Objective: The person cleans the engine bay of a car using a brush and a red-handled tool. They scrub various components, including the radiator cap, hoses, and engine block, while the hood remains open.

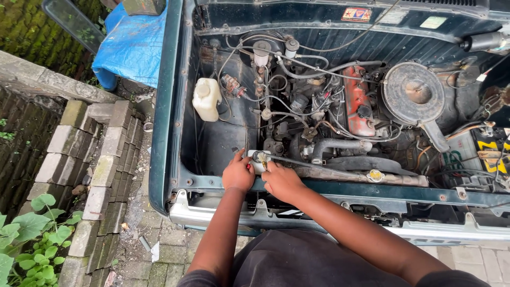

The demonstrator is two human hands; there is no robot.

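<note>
Both hands are set at the front edge of the open engine bay, over the green front crossmember, and a small whitish fitting with a metal ring on top is being worked between them. The left hand is curled beside the fitting with a thin red-handled tool seemingly pinched in its grip, though how tightly cannot be told. The right hand is closed in a narrow grip against the fitting's right side, where a slim yellowish piece is just seen between the fingers; what it is cannot be made out. The fitting itself sits just behind the crossmember, left of the radiator's top edge and its yellow-marked cap, with a grey hose running off behind. Further back, the white fluid reservoir and the round air cleaner are left untouched. The step in hand is judged to be a loosening or fastening at this fitting. A steady hold from the right hand would be called for while the tool is turned in small strokes, since little room is offered between hoses and wiring.
</note>
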